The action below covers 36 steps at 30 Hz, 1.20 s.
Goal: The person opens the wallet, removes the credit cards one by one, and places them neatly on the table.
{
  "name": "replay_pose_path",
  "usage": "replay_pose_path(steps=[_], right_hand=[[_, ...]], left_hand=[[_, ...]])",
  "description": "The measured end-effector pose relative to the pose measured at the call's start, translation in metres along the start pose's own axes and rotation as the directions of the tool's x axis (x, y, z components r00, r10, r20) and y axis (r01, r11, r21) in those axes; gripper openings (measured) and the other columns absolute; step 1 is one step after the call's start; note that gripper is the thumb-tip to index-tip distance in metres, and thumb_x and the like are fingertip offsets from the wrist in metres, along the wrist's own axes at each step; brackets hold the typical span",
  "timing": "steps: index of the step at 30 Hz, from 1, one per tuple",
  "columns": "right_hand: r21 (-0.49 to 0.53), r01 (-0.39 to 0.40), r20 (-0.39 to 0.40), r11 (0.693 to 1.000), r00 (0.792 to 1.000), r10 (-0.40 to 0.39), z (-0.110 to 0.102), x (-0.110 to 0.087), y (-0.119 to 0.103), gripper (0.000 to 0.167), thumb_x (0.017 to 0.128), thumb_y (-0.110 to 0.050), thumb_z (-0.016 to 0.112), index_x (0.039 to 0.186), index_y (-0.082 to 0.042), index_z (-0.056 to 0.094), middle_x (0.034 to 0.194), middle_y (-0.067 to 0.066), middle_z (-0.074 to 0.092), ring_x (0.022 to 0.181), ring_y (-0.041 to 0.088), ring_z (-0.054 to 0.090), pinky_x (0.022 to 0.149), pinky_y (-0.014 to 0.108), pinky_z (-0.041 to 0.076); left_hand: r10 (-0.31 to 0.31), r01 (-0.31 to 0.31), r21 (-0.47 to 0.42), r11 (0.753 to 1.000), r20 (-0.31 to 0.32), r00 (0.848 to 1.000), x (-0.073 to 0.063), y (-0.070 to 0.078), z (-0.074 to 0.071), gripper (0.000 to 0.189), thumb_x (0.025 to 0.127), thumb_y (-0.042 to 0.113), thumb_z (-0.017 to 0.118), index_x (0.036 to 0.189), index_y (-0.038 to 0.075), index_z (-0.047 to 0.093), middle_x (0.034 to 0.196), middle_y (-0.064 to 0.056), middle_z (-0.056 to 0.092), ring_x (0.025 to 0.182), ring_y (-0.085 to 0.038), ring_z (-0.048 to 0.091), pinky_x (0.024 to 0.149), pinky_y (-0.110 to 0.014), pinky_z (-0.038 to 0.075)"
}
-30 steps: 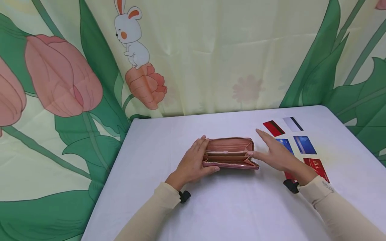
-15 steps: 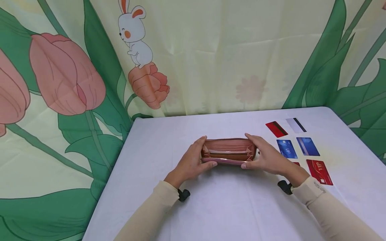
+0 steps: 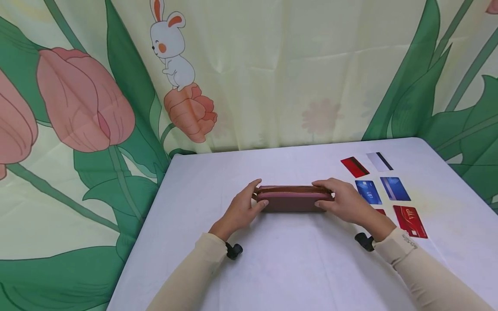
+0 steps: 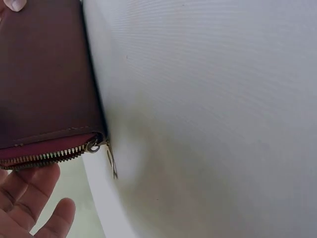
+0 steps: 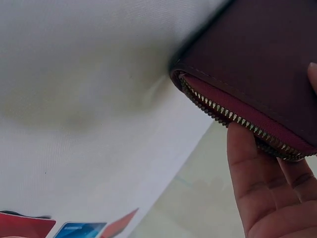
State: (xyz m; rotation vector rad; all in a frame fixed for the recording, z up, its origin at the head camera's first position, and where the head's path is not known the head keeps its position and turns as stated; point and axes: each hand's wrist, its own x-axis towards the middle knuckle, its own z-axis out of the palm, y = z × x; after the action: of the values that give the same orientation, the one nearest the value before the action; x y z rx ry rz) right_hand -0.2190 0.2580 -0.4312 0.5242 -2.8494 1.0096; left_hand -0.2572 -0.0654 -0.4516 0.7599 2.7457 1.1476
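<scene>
A long maroon zip-around wallet (image 3: 293, 204) stands on the white table, its zipper side up and its two halves close together. My left hand (image 3: 236, 212) grips the left end, thumb on the near face and fingers at the far side. The right hand (image 3: 350, 205) holds the other end in the same way. Unzipped brass teeth (image 5: 233, 116) run round the corner in the right wrist view. In the left wrist view, a metal zipper pull (image 4: 113, 159) dangles from the wallet's lower corner. The inside pockets are hidden.
Right of the wallet lie several cards: a red striped card (image 3: 355, 167), a white card (image 3: 379, 162), a blue VIP card (image 3: 368, 192), another blue card (image 3: 395, 188) and a red VIP card (image 3: 410, 221). Another red card is mostly hidden behind the right arm. A printed curtain (image 3: 272, 86) hangs behind.
The right hand has come in from beside the cards to grip the wallet's right end. The wallet, gaping before, has been folded together and tipped up, so its near outer face shows.
</scene>
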Motion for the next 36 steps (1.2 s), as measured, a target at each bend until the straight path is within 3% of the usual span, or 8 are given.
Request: replay_pose_path(steps=[6, 11, 16, 20, 23, 28, 36], right_hand=[[0.019, 0.014, -0.023, 1.0, 1.0, -0.014, 0.0, 0.003, -0.003, 0.043, 0.091, -0.006, 0.079, 0.133, -0.003, 0.069, 0.119, 0.012, 0.073, 0.097, 0.023, 0.066, 0.076, 0.031, 0.058], [0.092, 0.003, 0.015, 0.996, 1.0, -0.005, -0.001, 0.006, -0.007, 0.041, 0.093, -0.006, 0.078, 0.132, -0.002, 0.069, 0.113, 0.009, 0.075, 0.095, 0.022, 0.067, 0.074, 0.027, 0.057], [0.17, -0.071, 0.091, 0.983, 0.994, 0.056, 0.0, 0.014, -0.008, 0.038, 0.095, -0.01, 0.075, 0.132, -0.004, 0.069, 0.11, 0.007, 0.074, 0.092, 0.022, 0.066, 0.073, 0.029, 0.058], [0.191, -0.136, 0.162, 0.972, 0.981, 0.105, 0.004, 0.02, -0.005, 0.036, 0.098, -0.011, 0.071, 0.133, -0.003, 0.068, 0.111, 0.008, 0.072, 0.092, 0.023, 0.065, 0.076, 0.033, 0.058], [0.186, -0.16, 0.173, 0.969, 0.977, 0.128, 0.008, 0.023, -0.001, 0.037, 0.099, -0.013, 0.071, 0.134, -0.002, 0.067, 0.114, 0.011, 0.072, 0.094, 0.025, 0.065, 0.078, 0.033, 0.058], [0.14, -0.161, 0.124, 0.977, 0.982, 0.144, 0.018, 0.029, 0.002, 0.04, 0.099, -0.014, 0.071, 0.135, 0.002, 0.066, 0.123, 0.018, 0.071, 0.1, 0.03, 0.069, 0.082, 0.038, 0.061], [0.02, -0.182, 0.1, 0.983, 0.979, 0.179, 0.033, 0.034, 0.0, 0.04, 0.101, -0.011, 0.066, 0.139, 0.003, 0.063, 0.13, 0.023, 0.068, 0.11, 0.037, 0.064, 0.092, 0.049, 0.059]], left_hand=[[0.013, -0.014, -0.034, 0.999, -0.015, 1.0, -0.001, -0.003, -0.002, 0.041, 0.106, 0.022, 0.062, 0.144, 0.009, 0.053, 0.125, -0.003, 0.067, 0.11, -0.019, 0.063, 0.094, -0.039, 0.053], [-0.052, 0.051, -0.14, 0.989, -0.005, 0.999, -0.002, -0.008, -0.006, 0.033, 0.107, 0.021, 0.06, 0.139, 0.013, 0.056, 0.119, -0.002, 0.068, 0.102, -0.017, 0.066, 0.086, -0.034, 0.055], [-0.111, 0.105, -0.208, 0.973, -0.021, 0.994, -0.003, -0.013, -0.007, 0.03, 0.107, 0.019, 0.059, 0.137, 0.013, 0.06, 0.111, -0.004, 0.07, 0.091, -0.016, 0.065, 0.082, -0.033, 0.052], [-0.144, 0.141, -0.227, 0.964, 0.003, 0.99, -0.003, -0.016, -0.008, 0.028, 0.107, 0.019, 0.06, 0.133, 0.011, 0.064, 0.104, -0.004, 0.071, 0.086, -0.015, 0.064, 0.074, -0.03, 0.053], [-0.171, 0.171, -0.24, 0.956, 0.022, 0.985, -0.002, -0.016, -0.009, 0.027, 0.107, 0.02, 0.06, 0.132, 0.01, 0.065, 0.102, -0.005, 0.07, 0.084, -0.016, 0.064, 0.07, -0.03, 0.054], [-0.219, 0.221, -0.229, 0.948, 0.032, 0.975, 0.0, -0.016, -0.008, 0.027, 0.107, 0.018, 0.059, 0.132, 0.009, 0.063, 0.108, -0.009, 0.069, 0.086, -0.017, 0.063, 0.071, -0.03, 0.054], [-0.251, 0.255, -0.1, 0.962, 0.049, 0.967, 0.002, -0.012, -0.006, 0.043, 0.103, 0.01, 0.063, 0.145, 0.006, 0.055, 0.134, -0.016, 0.066, 0.087, -0.016, 0.065, 0.082, -0.033, 0.052]])
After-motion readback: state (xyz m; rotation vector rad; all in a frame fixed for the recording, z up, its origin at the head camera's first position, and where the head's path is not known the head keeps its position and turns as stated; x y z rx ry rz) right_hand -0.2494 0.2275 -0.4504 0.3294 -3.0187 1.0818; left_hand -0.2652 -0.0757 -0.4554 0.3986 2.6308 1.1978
